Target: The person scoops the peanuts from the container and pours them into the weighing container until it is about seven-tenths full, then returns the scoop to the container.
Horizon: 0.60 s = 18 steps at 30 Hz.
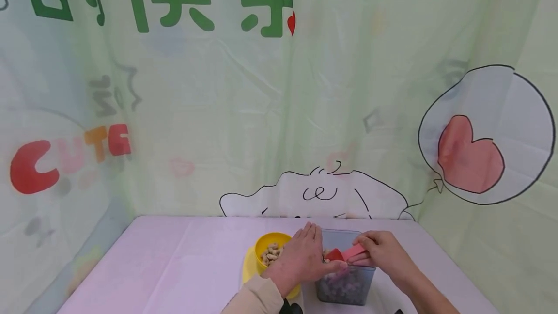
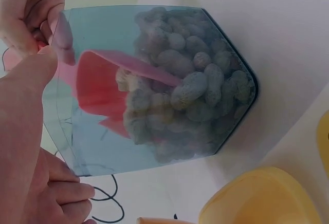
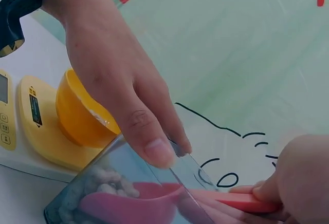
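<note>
item: grey-blue see-through bin [image 1: 364,285], on the table right of the bowl, holding peanuts [image 2: 193,88].
item: left hand [image 1: 301,256], fingers mostly straight, resting on the bin's rim, thumb across the near edge; presumably steadying it.
item: pink scoop [image 2: 103,82], inside the bin; right hand [image 1: 385,253] grasps its handle, likely for control against the nuts.
item: yellow bowl [image 3: 82,116], peanuts within, set on a yellow scale [image 3: 43,141], probably for weighing.

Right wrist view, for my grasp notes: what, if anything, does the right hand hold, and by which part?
The right hand holds the pink scoop by its handle.
</note>
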Each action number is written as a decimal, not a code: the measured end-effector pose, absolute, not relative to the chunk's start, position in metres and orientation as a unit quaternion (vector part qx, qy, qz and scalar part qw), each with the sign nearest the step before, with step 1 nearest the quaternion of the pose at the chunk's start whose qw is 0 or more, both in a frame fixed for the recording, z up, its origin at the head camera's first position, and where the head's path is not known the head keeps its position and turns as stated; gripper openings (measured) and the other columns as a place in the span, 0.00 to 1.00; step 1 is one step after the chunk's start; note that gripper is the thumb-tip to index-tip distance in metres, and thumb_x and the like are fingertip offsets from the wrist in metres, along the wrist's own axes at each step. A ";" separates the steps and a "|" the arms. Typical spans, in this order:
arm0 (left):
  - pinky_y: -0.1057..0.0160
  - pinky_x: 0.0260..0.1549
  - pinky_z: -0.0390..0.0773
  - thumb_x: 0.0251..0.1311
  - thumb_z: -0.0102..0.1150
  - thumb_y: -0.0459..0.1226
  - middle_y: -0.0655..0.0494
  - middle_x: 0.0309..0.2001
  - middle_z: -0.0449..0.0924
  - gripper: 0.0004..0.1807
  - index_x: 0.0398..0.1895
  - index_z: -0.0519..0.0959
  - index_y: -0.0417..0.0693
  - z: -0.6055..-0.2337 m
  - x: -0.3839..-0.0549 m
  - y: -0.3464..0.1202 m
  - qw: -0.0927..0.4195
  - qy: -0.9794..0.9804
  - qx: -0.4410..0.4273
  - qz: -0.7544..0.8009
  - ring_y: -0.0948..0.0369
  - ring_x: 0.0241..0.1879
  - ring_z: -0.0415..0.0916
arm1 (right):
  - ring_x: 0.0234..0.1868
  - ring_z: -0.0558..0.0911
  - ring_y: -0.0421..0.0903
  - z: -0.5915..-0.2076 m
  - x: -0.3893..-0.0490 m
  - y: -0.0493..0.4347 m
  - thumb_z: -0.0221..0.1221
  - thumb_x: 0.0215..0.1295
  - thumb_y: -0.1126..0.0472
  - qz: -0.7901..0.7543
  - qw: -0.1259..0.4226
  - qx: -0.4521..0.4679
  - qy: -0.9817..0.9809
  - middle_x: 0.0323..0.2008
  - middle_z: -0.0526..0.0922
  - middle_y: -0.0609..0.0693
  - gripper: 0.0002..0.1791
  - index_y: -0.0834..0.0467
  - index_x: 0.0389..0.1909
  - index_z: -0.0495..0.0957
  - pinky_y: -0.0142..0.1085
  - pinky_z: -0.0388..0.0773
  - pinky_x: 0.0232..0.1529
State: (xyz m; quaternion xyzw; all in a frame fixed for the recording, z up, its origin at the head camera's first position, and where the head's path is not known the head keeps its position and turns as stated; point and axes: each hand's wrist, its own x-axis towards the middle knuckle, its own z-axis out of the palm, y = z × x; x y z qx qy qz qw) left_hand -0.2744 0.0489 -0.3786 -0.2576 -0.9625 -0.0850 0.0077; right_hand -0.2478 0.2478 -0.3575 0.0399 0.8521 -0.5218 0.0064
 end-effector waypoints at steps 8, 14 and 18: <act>0.59 0.74 0.59 0.53 0.40 0.78 0.58 0.77 0.57 0.57 0.77 0.57 0.48 -0.380 -0.273 0.051 0.010 -0.963 -0.256 -0.085 0.59 0.77 0.54 | 0.30 0.89 0.51 -0.361 -0.249 0.254 0.44 0.77 0.67 -0.564 -0.008 0.044 0.824 0.29 0.86 0.57 0.16 0.77 0.49 0.74 0.38 0.87 0.34; 0.59 0.74 0.60 0.54 0.41 0.77 0.57 0.77 0.57 0.57 0.77 0.57 0.48 -0.378 -0.272 0.050 0.010 -0.963 -0.256 -0.084 0.59 0.77 0.55 | 0.31 0.89 0.52 -0.359 -0.248 0.249 0.44 0.77 0.68 -0.554 0.003 0.046 0.831 0.30 0.86 0.59 0.16 0.77 0.50 0.74 0.38 0.87 0.34; 0.59 0.74 0.60 0.53 0.42 0.78 0.57 0.77 0.58 0.57 0.76 0.57 0.49 -0.377 -0.271 0.051 0.009 -0.964 -0.254 -0.083 0.59 0.76 0.55 | 0.31 0.89 0.50 -0.357 -0.246 0.249 0.45 0.77 0.67 -0.538 0.020 0.034 0.842 0.31 0.86 0.58 0.15 0.76 0.49 0.75 0.39 0.87 0.36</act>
